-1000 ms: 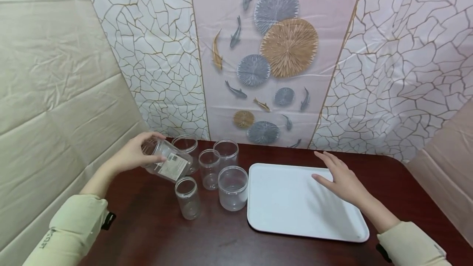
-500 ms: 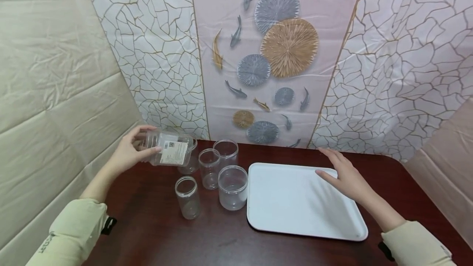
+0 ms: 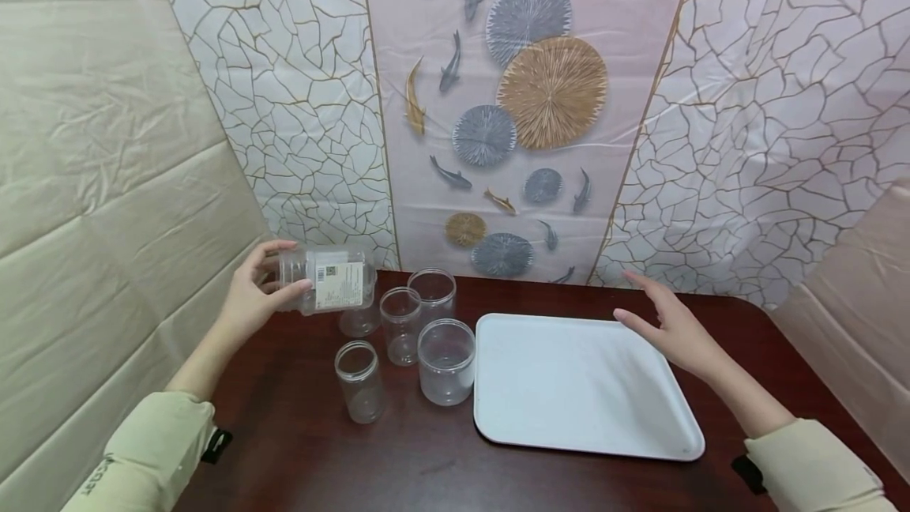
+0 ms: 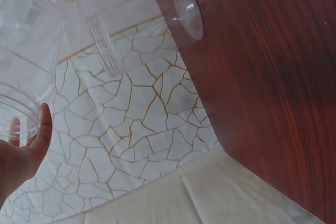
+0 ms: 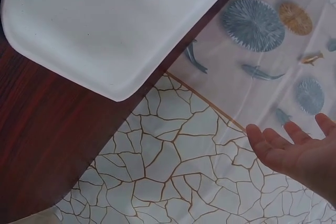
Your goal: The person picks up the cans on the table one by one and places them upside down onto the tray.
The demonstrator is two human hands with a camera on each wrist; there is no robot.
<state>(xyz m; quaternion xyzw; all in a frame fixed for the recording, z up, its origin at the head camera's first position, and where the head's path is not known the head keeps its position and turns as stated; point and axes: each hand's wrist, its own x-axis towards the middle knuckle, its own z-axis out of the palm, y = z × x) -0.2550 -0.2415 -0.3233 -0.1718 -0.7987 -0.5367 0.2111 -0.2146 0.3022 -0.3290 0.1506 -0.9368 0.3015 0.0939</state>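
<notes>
My left hand (image 3: 254,291) grips a clear plastic jar (image 3: 341,283) by its threaded mouth end, holding it sideways above the table's back left. A white label with a barcode faces me from its side. In the left wrist view the fingers curl round the rim of the held jar (image 4: 31,51). Behind and below it stands another clear jar (image 3: 359,322), partly hidden by it. My right hand (image 3: 671,330) hovers over the right part of a white tray (image 3: 576,385), fingers extended and holding nothing.
Several lidless clear jars stand upright left of the tray: a slim jar (image 3: 361,385) in front, a wide jar (image 3: 446,366) beside the tray, a tall jar (image 3: 402,330) and one more jar (image 3: 435,291) behind. A patterned cloth (image 3: 554,204) hangs at the table's back edge.
The held jar has risen and swung from a downward slant to nearly level, its base pointing right. My right hand has drifted slightly to the right. The standing jars and tray stay put.
</notes>
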